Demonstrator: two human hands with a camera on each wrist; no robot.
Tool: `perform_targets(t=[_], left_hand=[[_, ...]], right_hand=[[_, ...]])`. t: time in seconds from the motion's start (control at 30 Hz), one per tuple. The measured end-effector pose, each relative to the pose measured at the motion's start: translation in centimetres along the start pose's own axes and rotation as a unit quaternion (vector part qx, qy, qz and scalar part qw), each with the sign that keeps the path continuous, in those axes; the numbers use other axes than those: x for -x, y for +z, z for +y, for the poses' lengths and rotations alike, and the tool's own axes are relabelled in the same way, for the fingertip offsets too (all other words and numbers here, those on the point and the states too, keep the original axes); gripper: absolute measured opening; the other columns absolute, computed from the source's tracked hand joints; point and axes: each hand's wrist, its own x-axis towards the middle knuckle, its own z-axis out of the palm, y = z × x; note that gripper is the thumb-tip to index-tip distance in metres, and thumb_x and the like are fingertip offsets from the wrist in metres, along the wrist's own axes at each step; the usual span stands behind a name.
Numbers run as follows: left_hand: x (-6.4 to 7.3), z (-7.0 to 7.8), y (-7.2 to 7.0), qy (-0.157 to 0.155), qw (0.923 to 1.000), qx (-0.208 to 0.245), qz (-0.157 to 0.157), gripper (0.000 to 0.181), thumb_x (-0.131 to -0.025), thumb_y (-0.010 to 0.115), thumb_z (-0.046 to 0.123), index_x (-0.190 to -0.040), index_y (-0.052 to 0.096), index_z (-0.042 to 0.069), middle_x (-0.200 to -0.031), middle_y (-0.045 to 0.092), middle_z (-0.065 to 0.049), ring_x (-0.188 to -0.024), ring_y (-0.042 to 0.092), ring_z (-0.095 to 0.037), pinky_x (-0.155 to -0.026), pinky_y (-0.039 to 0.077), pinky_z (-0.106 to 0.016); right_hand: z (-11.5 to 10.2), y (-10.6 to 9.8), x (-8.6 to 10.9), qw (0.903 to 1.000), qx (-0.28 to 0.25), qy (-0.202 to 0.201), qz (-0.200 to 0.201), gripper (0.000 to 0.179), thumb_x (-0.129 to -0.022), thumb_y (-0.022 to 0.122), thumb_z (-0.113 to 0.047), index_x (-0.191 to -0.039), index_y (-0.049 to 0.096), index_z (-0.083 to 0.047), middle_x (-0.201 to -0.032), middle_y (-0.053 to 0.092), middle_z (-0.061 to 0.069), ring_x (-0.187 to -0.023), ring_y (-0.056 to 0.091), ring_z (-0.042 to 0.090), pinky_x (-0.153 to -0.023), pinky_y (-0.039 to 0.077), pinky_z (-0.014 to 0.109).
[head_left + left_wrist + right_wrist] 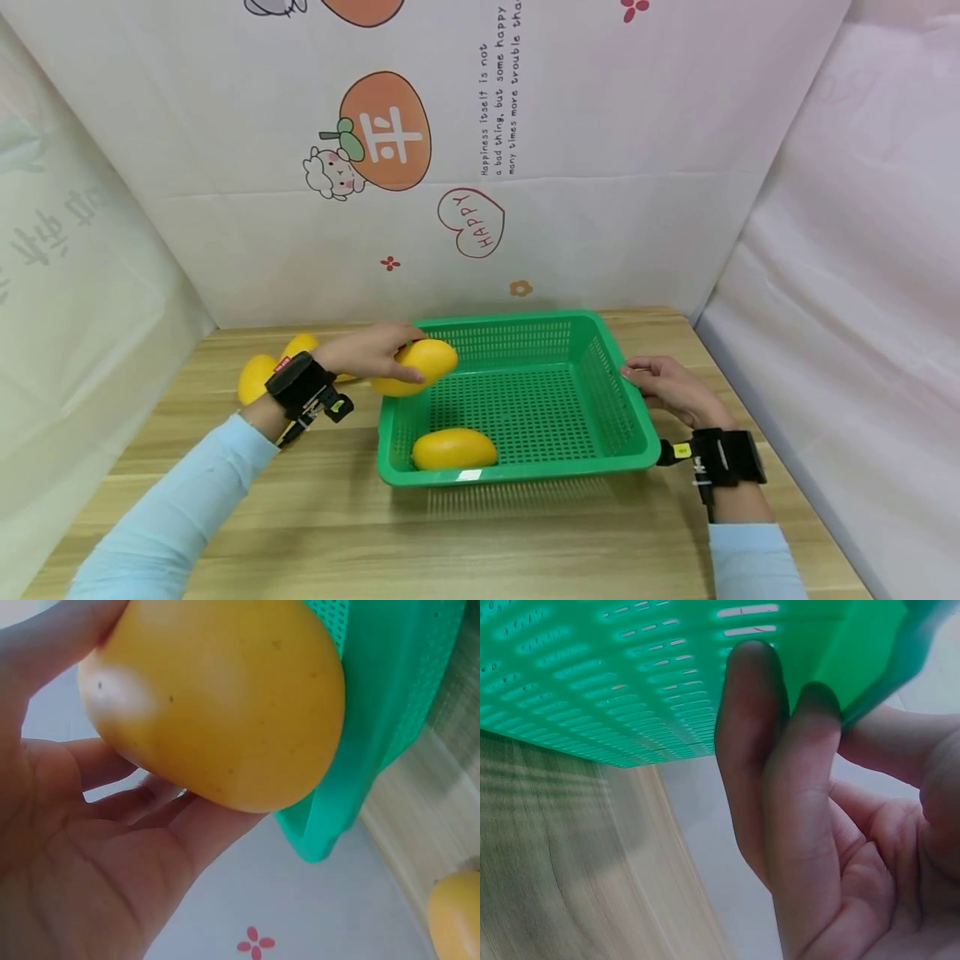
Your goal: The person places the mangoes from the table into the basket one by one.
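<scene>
A yellow mango (435,360) is in my left hand (372,352), held at the left rim of a green plastic basket (517,473). In the left wrist view the fingers curl under this mango (225,697), and the basket's rim (367,742) is right beside it. Another mango (454,449) lies inside the basket at the front left. My right hand (671,387) grips the basket's right rim. The right wrist view shows its fingers (802,817) against the outside of the slotted wall (652,682), with the thumb at the rim.
Left of the basket, more mangoes (257,380) lie on the wooden table (360,542), partly hidden by the left wrist and forearm. A printed white cloth (600,233) hangs behind the table, with pale cloth walls (862,292) at both sides.
</scene>
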Motion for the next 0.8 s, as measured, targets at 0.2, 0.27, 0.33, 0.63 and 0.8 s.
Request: perform_targets(t=[0.2,0.27,0.33,0.63,0.8], left_hand=[[-1.5,0.9,0.6,0.010,0.9998,-0.014,-0.011,0.050,-0.088,0.076,0.033,-0.126,0.062,0.004,-0.111,0.063,-0.007,-0.092,0.053,-0.018,-0.082,0.046,-0.032],[-2.0,1.2,0.7,0.014,0.9997,-0.014,-0.016,0.049,-0.087,0.077,0.031,-0.125,0.063,0.004,-0.110,0.064,-0.006,-0.092,0.053,-0.018,-0.082,0.046,-0.032],[-2.3,1.4,0.8,0.015,0.9995,-0.012,-0.023,0.048,-0.087,0.078,0.030,-0.125,0.063,0.004,-0.111,0.064,-0.007,-0.092,0.052,-0.018,-0.082,0.046,-0.032],[-4.1,1.7,1.6,0.040,0.9976,-0.031,-0.048,0.044,-0.088,0.077,0.029,-0.120,0.065,0.003,-0.105,0.065,-0.006,-0.087,0.052,-0.016,-0.078,0.045,-0.028],[-5.3,2.3,1.9,0.035,0.9951,-0.052,-0.076,0.043,-0.088,0.077,0.031,-0.117,0.066,0.002,-0.097,0.065,-0.005,-0.082,0.051,-0.015,-0.074,0.043,-0.025]], right_hand=[[-0.1,-0.1,0.1,1.0000,0.007,-0.003,-0.002,0.055,-0.107,0.048,-0.026,-0.143,0.038,0.015,-0.116,0.071,0.013,-0.099,0.073,0.017,-0.085,0.059,0.035],[-0.2,-0.1,0.1,0.9999,0.009,-0.006,-0.005,0.056,-0.107,0.047,-0.026,-0.143,0.037,0.015,-0.116,0.071,0.013,-0.099,0.073,0.017,-0.085,0.059,0.035],[-0.2,0.0,0.1,0.9999,0.007,-0.005,-0.005,0.056,-0.107,0.048,-0.026,-0.143,0.037,0.015,-0.116,0.071,0.012,-0.099,0.073,0.017,-0.085,0.059,0.034],[0.0,-0.1,-0.1,1.0000,0.002,-0.004,-0.008,0.055,-0.107,0.047,-0.026,-0.144,0.037,0.014,-0.118,0.070,0.013,-0.100,0.072,0.016,-0.086,0.059,0.035],[0.2,-0.2,-0.2,1.0000,0.008,-0.005,0.000,0.054,-0.107,0.048,-0.026,-0.144,0.039,0.013,-0.119,0.070,0.014,-0.100,0.072,0.017,-0.086,0.059,0.035]])
